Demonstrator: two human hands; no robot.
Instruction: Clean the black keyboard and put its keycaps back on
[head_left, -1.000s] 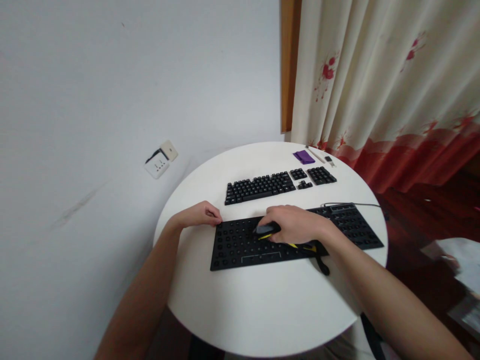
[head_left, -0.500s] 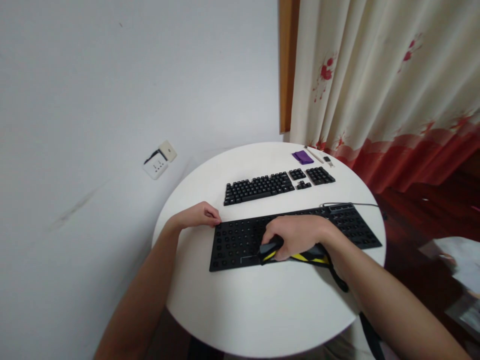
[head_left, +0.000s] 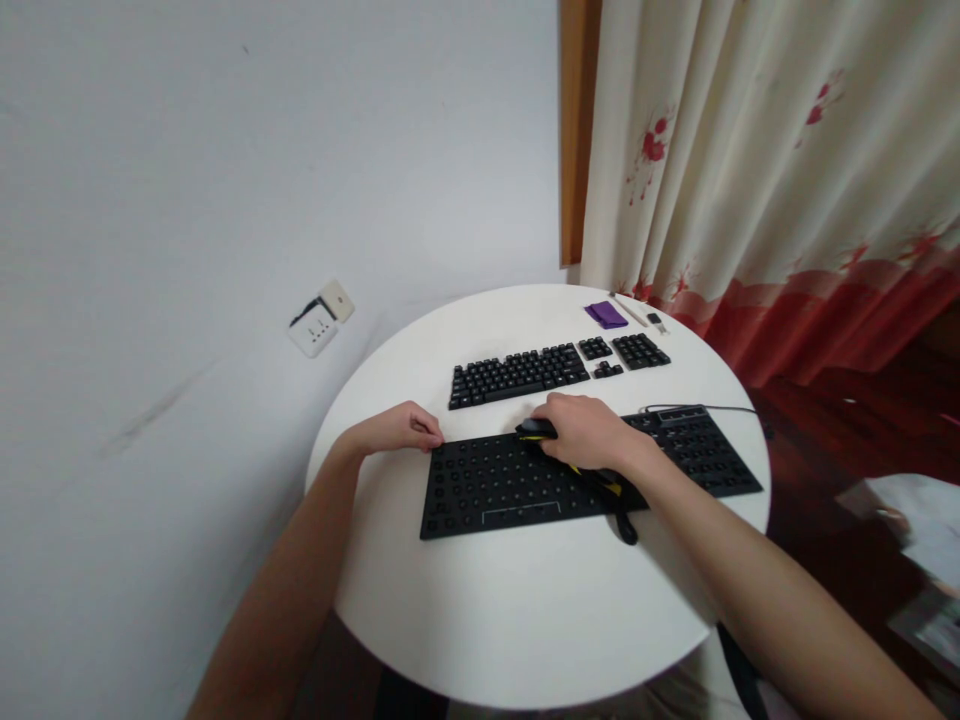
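A black keyboard base (head_left: 480, 485), its keycaps off and its switches bare, lies across the white round table. At its far left corner my left hand (head_left: 403, 428) is closed, with thumb and fingertips pinching the edge. My right hand (head_left: 583, 432) is wrapped round a black-and-yellow hand tool (head_left: 536, 428), whose working end is too small to make out. The tool's front is over the far edge of the base, left of the middle. Its black tail end reaches past the near edge. My right hand and forearm hide part of the base.
Beyond the base, black keycaps (head_left: 517, 375) are laid out in keyboard order. A folded purple cloth (head_left: 606, 315), a thin pale stick (head_left: 630, 310) and a small keycap puller-like item (head_left: 656, 322) lie at the back right. A cable (head_left: 720, 408) runs off the right edge.
My right hand and the tool have moved away from me, from the near edge of the base to its far edge, uncovering the spacebar area. My left hand stays at the corner.
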